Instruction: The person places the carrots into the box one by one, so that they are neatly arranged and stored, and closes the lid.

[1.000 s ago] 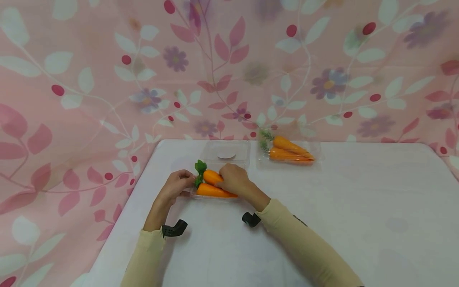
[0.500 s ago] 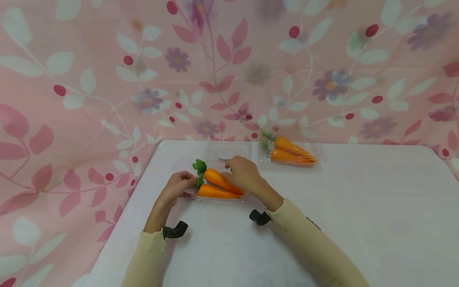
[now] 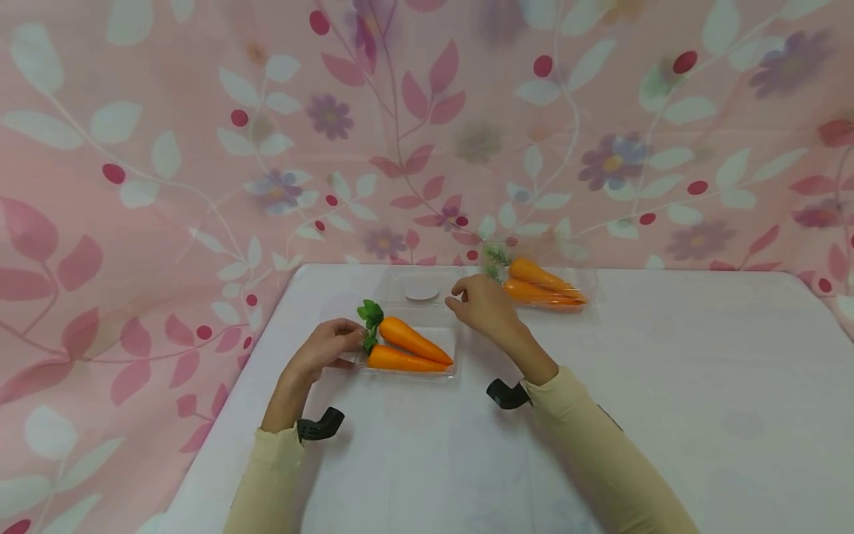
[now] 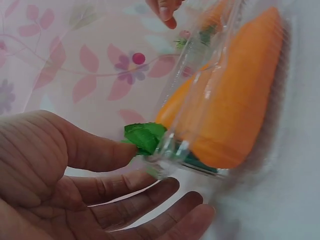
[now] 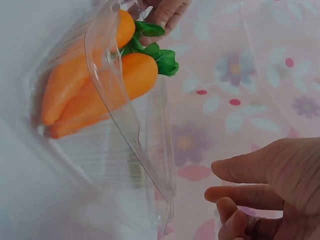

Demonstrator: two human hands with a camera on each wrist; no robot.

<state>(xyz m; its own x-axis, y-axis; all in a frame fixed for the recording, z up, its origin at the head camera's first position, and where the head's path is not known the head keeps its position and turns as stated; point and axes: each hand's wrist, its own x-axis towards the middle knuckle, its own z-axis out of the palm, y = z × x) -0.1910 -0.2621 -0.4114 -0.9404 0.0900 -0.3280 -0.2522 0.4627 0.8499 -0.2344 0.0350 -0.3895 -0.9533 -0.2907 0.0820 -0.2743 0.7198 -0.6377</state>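
Two orange carrots with green leafy tops, the upper carrot (image 3: 412,337) and the lower carrot (image 3: 405,360), lie side by side in a clear plastic box (image 3: 416,374). My left hand (image 3: 327,345) pinches the box's left end, its thumb by the green leaves (image 4: 143,137) and its other fingers below the rim. The box's lid (image 3: 395,285) is hinged back toward the wall. My right hand (image 3: 487,305) hovers beside the lid's right edge, fingers loosely bent, holding nothing. In the right wrist view, a gap separates it from the box.
Behind the right hand, a second clear plastic box (image 3: 596,297) holds more carrots (image 3: 537,274) with feathery green tops. A white oval label (image 3: 422,291) shows on the lid. The white table (image 3: 640,415) meets a pink floral cloth (image 3: 427,111) at the back.
My right hand has let go of the upper carrot and moved right and back toward the lid. The upper carrot now lies in the box. My left hand stays at the box's end.
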